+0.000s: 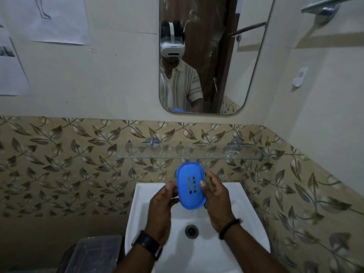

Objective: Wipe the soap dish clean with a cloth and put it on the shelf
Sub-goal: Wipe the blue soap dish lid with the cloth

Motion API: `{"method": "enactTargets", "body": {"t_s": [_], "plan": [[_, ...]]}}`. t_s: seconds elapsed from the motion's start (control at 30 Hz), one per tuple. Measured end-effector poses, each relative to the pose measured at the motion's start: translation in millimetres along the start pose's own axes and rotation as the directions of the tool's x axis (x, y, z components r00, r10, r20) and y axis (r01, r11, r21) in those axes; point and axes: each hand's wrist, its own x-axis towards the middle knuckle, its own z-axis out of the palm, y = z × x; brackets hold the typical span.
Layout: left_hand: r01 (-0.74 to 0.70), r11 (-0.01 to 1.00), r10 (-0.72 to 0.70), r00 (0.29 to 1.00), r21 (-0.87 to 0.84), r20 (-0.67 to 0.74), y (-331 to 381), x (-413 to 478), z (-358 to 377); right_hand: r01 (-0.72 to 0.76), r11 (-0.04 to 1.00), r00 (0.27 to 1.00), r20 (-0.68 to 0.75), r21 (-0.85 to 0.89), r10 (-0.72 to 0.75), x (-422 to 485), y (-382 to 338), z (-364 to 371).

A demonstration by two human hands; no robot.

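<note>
A blue oval soap dish (189, 186) with several drain slots is held upright over the white sink (246, 219), its hollow side facing me. My left hand (161, 205) grips its left edge. My right hand (215, 198) holds the right edge, thumb on the inner face, with a small brownish cloth (209, 181) bunched between the fingers behind the rim. The glass shelf (216, 152) hangs on the wall just above the dish and is apart from it.
A mirror (232, 75) is mounted above the shelf. The sink drain (191, 231) lies below my hands. A clear plastic box (94, 253) stands at the lower left beside the sink. A white hook (299, 77) and a towel rail (323, 6) are on the right wall.
</note>
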Motion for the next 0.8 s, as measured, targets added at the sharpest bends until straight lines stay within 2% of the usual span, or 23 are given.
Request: {"method": "enactTargets", "body": {"t_s": [0.03,0.1,0.17,0.23,0.33,0.4,0.47,0.5,0.57,0.7,0.8], "plan": [[0.032,0.999,-0.032,0.999,0.034,0.004,10.0,6.5,-5.3,0.055,0.988,0.99,0.134,-0.144,-0.035,3.5,-2.9,-9.3],[0.103,0.978,-0.118,0.991,0.183,0.069,29.0,18.6,-14.4,0.223,0.892,0.927,0.369,-0.394,-0.069,9.5,-9.1,-24.4],[0.146,0.927,-0.219,0.958,0.346,0.184,38.6,27.0,-20.1,0.389,0.764,0.855,0.511,-0.514,-0.092,14.8,-18.6,-33.4],[0.173,0.897,-0.296,0.918,0.406,0.263,38.4,29.0,-22.7,0.485,0.682,0.809,0.577,-0.548,-0.112,20.4,-25.5,-37.9],[0.198,0.936,-0.274,0.93,0.292,0.246,27.6,25.8,-18.7,0.496,0.648,0.847,0.486,-0.578,-0.214,22.4,-18.9,-38.7],[0.223,0.959,-0.253,0.952,0.175,0.171,17.5,21.7,-11.3,0.435,0.641,0.9,0.281,-0.632,-0.333,14.0,-5.3,-30.7],[0.258,0.964,-0.263,0.962,0.065,0.077,6.9,18.2,-4.7,0.363,0.586,0.891,0.086,-0.724,-0.446,-3.0,9.0,-18.4],[0.27,0.963,-0.271,0.962,0.027,0.043,2.5,16.9,-2.3,0.365,0.529,0.865,0.07,-0.766,-0.496,-12.5,15.8,-11.7],[0.275,0.961,-0.275,0.961,0.0,0.004,-4.2,13.8,0.9,0.436,0.421,0.821,0.159,-0.796,-0.549,-28.8,30.3,1.3],[0.268,0.963,-0.266,0.962,0.017,-0.058,-13.7,10.5,-2.8,0.6,0.357,0.745,0.337,-0.717,-0.576,-43.0,40.0,14.4],[0.244,0.97,-0.243,0.967,-0.001,-0.073,-15.1,8.6,-4.8,0.698,0.248,0.671,0.493,-0.671,-0.554,-35.2,27.5,5.8]]}}
